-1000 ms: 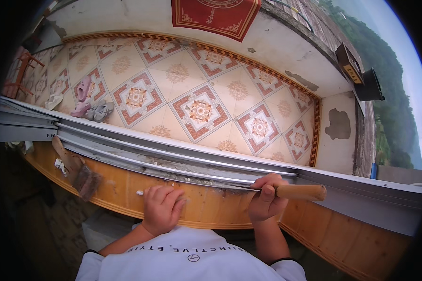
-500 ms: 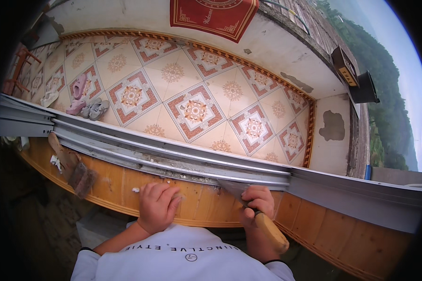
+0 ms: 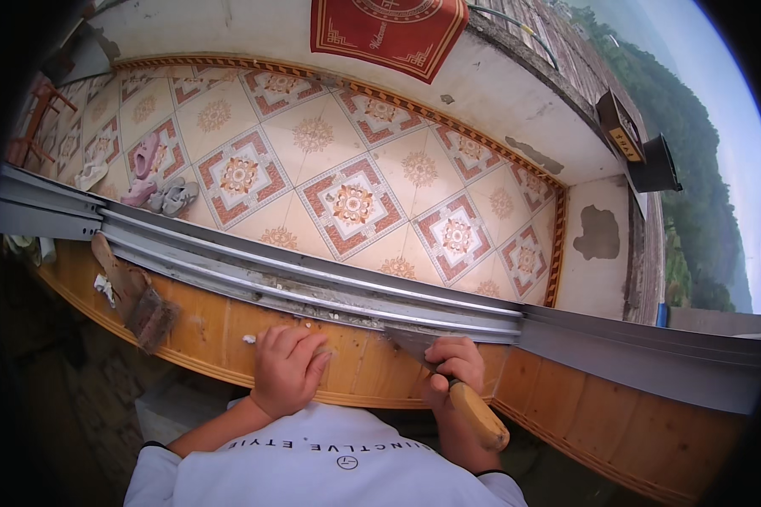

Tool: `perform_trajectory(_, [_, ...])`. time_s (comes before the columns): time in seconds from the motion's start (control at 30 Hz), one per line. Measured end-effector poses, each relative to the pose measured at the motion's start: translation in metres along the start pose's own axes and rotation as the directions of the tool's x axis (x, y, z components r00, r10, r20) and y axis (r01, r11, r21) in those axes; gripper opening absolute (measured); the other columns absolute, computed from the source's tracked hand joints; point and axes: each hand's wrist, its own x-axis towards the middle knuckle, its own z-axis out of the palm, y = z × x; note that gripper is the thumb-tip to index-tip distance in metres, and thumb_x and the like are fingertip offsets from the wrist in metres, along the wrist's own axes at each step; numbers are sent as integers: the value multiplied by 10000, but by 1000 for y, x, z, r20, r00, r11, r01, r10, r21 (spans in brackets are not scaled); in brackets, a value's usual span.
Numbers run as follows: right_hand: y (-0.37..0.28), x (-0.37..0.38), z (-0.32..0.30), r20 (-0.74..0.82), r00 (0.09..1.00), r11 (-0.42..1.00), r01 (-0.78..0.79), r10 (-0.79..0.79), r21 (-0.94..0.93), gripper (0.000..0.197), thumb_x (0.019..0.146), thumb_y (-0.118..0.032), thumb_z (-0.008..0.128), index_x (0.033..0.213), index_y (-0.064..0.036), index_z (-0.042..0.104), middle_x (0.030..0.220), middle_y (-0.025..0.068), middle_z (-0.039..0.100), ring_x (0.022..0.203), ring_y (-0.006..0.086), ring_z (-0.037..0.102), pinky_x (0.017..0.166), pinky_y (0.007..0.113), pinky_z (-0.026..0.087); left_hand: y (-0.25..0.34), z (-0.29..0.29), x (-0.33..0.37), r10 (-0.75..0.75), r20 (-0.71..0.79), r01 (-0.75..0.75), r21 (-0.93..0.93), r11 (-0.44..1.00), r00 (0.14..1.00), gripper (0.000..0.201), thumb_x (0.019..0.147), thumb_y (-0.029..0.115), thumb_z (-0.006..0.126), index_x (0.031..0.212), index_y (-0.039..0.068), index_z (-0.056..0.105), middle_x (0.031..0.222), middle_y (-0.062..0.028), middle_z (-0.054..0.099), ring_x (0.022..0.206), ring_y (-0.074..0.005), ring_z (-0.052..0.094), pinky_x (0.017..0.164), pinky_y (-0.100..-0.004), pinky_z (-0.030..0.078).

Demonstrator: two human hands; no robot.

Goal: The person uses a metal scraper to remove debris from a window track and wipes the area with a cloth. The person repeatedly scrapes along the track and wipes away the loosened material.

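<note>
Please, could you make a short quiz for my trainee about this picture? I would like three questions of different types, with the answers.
1. Multiple choice: What does the right hand hold?
A) a cup
B) a flat-bladed tool with a wooden handle
C) a sponge

2. True or false: The pink shoes lie on the patterned tile floor.

3. Fill in: Between the left hand and the tile floor runs a long grey metal ____.

Key:
1. B.
2. True.
3. Track (or rail).
</note>
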Motion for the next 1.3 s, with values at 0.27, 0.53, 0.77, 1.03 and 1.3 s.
perform_trajectory(0.27, [9,-8,-20,-41,998,998,40,-43,-55,406,946,-426,528,827,-51,426,746,115,565,636,231,561,565,323,482,1,-2,-1,-18,16,18,2,1000,1000,247,755,141,678,988,72,633,947,-72,559,876,-286,509,782,-412,382])
perform_trajectory(0.53, [1,-6,-15,-93,976,980,-196,199,40,248,870,-209,662,824,-10,521,844,160,635,729,257,602,681,348,497,2,-2,-1,-8,14,8,14,1000,1000,250,751,123,677,990,67,629,957,-76,556,874,-288,507,774,-409,380])
perform_trajectory(0.77, [7,-12,-11,-151,978,986,-132,146,96,218,803,-134,737,811,-27,547,793,135,650,700,248,622,651,326,499,4,-2,0,-19,0,19,5,1000,1000,236,752,117,684,977,65,635,943,-78,566,874,-289,515,776,-411,385])
perform_trajectory(1.03, [-5,-2,17,-61,993,985,-87,97,147,198,859,-150,681,822,-10,545,816,153,647,728,234,606,660,308,481,7,-2,1,-21,-37,20,-10,1000,999,219,751,108,685,961,66,642,927,-71,583,872,-278,527,779,-406,387])
perform_trajectory(1.3, [-13,16,44,6,981,957,-193,196,215,102,838,11,653,838,8,552,817,129,627,707,171,566,634,261,456,8,-2,1,4,-65,-5,-20,1000,998,205,738,72,676,939,60,639,913,-87,585,848,-295,525,768,-407,392])
